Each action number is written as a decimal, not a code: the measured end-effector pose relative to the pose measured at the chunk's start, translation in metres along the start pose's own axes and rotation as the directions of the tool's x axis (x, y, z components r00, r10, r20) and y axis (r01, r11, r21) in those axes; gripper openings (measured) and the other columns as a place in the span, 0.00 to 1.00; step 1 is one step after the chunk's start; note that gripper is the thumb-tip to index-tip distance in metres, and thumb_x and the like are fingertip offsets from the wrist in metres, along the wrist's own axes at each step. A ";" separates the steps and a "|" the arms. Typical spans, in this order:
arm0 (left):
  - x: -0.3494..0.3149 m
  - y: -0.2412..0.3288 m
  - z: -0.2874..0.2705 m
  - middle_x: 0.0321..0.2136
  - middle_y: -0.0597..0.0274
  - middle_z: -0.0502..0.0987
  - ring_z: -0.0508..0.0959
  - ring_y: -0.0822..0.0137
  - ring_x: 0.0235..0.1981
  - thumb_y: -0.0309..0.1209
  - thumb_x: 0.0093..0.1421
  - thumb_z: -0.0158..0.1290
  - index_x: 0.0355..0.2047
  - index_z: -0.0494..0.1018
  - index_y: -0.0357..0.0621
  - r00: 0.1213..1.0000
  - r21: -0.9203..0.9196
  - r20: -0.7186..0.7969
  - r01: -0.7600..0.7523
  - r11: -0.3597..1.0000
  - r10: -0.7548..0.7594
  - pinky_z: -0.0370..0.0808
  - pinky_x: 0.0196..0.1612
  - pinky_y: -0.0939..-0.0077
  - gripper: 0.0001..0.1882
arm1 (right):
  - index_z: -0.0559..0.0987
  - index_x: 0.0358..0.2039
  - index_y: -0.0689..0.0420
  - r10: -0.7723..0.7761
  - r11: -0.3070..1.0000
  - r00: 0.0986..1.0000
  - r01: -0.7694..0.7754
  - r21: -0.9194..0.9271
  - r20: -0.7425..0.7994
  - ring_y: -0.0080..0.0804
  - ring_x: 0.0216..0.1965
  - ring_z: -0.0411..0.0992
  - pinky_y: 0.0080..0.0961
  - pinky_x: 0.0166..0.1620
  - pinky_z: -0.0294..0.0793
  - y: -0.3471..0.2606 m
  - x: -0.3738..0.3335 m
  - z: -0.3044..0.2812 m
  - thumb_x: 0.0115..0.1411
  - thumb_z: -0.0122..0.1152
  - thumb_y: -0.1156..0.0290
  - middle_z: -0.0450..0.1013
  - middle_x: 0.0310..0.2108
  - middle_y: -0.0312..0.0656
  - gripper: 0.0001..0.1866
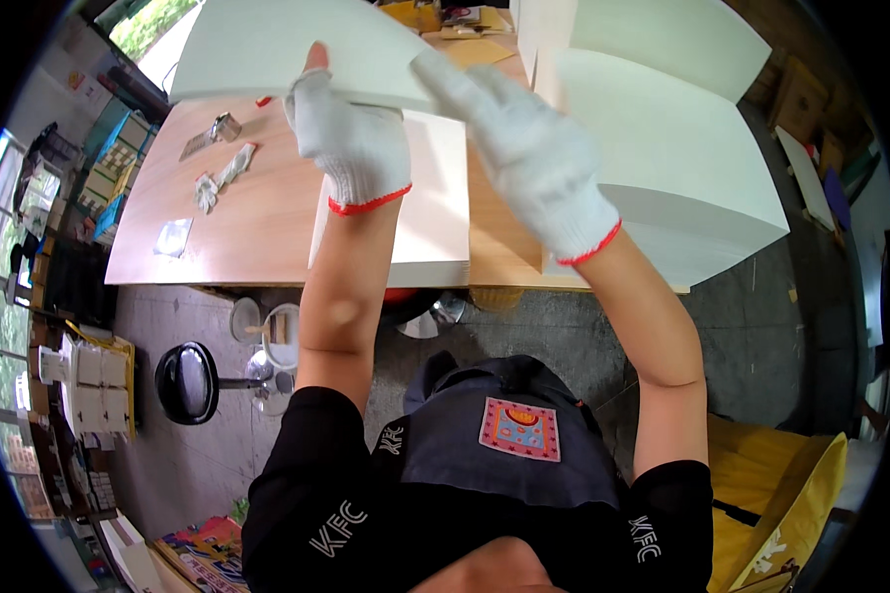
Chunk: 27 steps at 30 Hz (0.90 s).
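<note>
Both my hands wear white knit gloves with red cuffs. My left hand (354, 143) grips the near edge of a large white paper sheet or thin stack of sheets (267, 49), its bare thumb tip on top and its other fingers hidden below. My right hand (524, 148), slightly blurred, stretches its fingers flat at the right end of that paper; I cannot tell whether they touch it. Beneath my hands a neat white paper stack (437, 188) lies on the wooden table (267, 212). A taller stack of large white sheets (663, 148) stands to the right.
On the table's left lie a spare glove (229, 176), a small metal object (224, 127) and a clear plastic piece (173, 237). A black stool (188, 382) stands on the floor at left. At lower right is a yellow fabric container (776, 474).
</note>
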<state>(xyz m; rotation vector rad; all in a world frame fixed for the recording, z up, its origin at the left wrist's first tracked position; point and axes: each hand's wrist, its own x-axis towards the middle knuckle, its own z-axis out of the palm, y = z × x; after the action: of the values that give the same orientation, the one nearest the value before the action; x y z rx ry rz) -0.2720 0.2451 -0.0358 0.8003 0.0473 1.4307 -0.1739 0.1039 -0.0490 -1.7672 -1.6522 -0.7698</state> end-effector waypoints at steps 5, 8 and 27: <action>0.047 0.029 -0.022 0.59 0.50 0.64 0.66 0.60 0.57 0.39 0.66 0.56 0.73 0.50 0.40 0.858 0.496 0.505 -0.205 0.844 -0.089 0.65 0.57 0.68 0.41 | 0.68 0.68 0.42 0.305 0.867 0.938 -0.201 0.456 -0.166 0.32 0.34 0.80 0.24 0.37 0.79 0.011 0.007 0.039 0.63 0.59 0.74 0.78 0.51 0.38 0.33; 0.084 0.049 -0.059 0.54 0.45 0.74 0.76 0.57 0.53 0.47 0.65 0.56 0.73 0.54 0.43 0.684 0.680 0.727 -0.729 -0.084 -0.051 0.75 0.54 0.64 0.43 | 0.69 0.67 0.52 0.560 0.404 0.828 -0.309 0.861 0.035 0.27 0.43 0.79 0.23 0.48 0.77 0.010 0.013 0.058 0.66 0.55 0.75 0.78 0.52 0.41 0.27; 0.003 0.087 -0.266 0.40 0.51 0.84 0.83 0.51 0.42 0.37 0.62 0.57 0.55 0.76 0.47 0.753 0.892 -0.169 -0.157 -0.424 -0.636 0.76 0.44 0.60 0.22 | 0.77 0.54 0.57 0.458 0.810 0.570 -0.584 -0.055 0.682 0.50 0.43 0.80 0.44 0.47 0.77 0.026 -0.045 0.145 0.57 0.54 0.32 0.81 0.40 0.52 0.40</action>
<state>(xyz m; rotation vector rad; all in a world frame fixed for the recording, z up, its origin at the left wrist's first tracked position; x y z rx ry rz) -0.4742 0.3642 -0.1876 2.4317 1.2429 0.0789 -0.1486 0.1823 -0.1787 -2.3877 -1.3625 0.3517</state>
